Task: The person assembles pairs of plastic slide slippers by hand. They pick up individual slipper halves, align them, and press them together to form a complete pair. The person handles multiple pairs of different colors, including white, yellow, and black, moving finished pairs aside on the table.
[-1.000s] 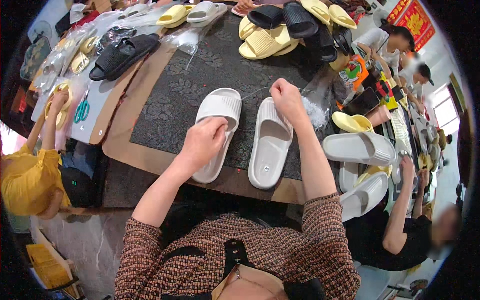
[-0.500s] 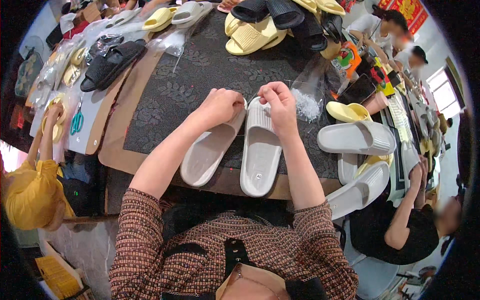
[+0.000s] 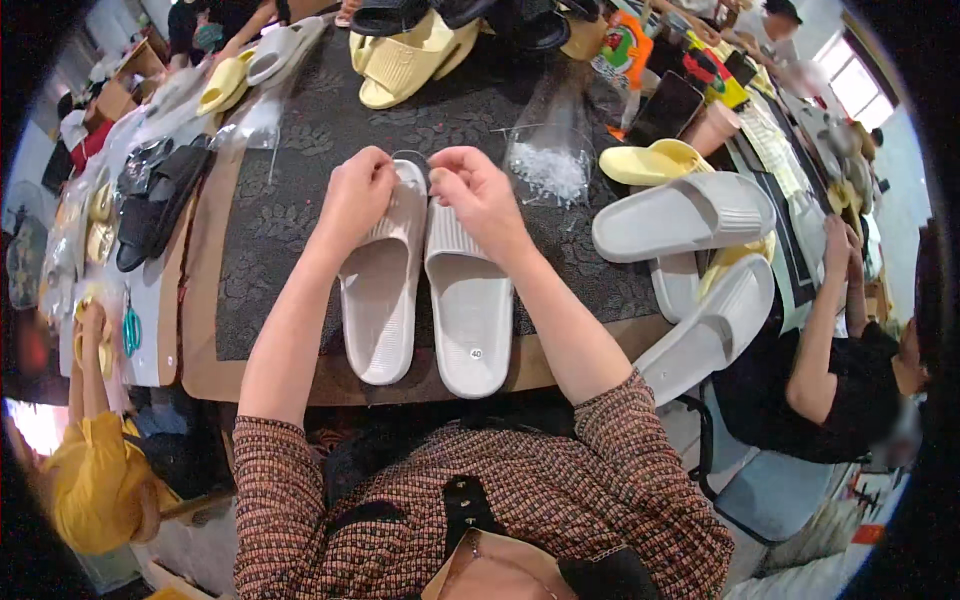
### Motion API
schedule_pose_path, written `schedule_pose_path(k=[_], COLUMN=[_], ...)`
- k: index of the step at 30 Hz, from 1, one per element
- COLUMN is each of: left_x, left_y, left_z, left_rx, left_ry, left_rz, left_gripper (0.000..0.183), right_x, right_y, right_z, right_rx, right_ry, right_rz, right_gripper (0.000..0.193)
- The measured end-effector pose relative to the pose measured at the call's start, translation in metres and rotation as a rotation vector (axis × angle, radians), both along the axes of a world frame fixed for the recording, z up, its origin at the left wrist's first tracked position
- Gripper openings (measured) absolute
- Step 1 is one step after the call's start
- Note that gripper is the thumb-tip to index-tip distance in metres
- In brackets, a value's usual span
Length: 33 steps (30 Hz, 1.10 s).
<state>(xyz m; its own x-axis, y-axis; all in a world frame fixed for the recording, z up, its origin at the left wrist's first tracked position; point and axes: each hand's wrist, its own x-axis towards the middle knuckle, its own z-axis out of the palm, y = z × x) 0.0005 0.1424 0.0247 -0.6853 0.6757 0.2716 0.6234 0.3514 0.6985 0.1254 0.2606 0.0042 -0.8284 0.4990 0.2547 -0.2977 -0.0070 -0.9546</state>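
A pair of grey slide slippers lies in front of me, toes pointing away. The left slipper [image 3: 378,300] and the right slipper [image 3: 470,315], which has a round size sticker on its footbed, lie almost parallel. My left hand [image 3: 360,197] is closed in a pinch over the left slipper's strap and toe. Just across from it, my right hand [image 3: 482,205] pinches with bent fingers above the right slipper's toe. A thin, pale cord [image 3: 408,154] arcs between both sets of fingertips. Exactly how the fingers grip its ends is hidden.
Small clear plastic pieces [image 3: 552,172] spill from a bag beyond my right hand. More grey slippers [image 3: 665,225] and a yellow slipper [image 3: 655,160] lie to the right. Yellow slippers [image 3: 410,65] sit at the back, black ones [image 3: 160,210] at left. Co-workers sit on both sides.
My view has shifted, so the table things appear further left. The left slipper has turned straighter, alongside the right one. My hands remain at the toes, with the cord now showing between them.
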Motion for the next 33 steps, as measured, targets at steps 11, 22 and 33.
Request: schedule_pose_path(k=[11,22,33], left_x=[0.025,0.034,0.031], left_y=[-0.010,-0.016,-0.026], left_z=[-0.003,0.008,-0.014], left_rx=[-0.089,0.329,0.351], left_ry=[0.593,0.191,-0.405], left_rz=[-0.280,-0.103,-0.074], left_gripper=[0.020,0.009,0.010], right_x=[0.009,0.006,0.007], right_y=[-0.012,-0.014,-0.017], right_z=[0.010,0.002,0.002], right_rx=[0.507,0.585,0.619], right_ry=[0.024,0.036,-0.026], right_rz=[-0.233,-0.264,-0.197], right_gripper=[0.032,0.009,0.008])
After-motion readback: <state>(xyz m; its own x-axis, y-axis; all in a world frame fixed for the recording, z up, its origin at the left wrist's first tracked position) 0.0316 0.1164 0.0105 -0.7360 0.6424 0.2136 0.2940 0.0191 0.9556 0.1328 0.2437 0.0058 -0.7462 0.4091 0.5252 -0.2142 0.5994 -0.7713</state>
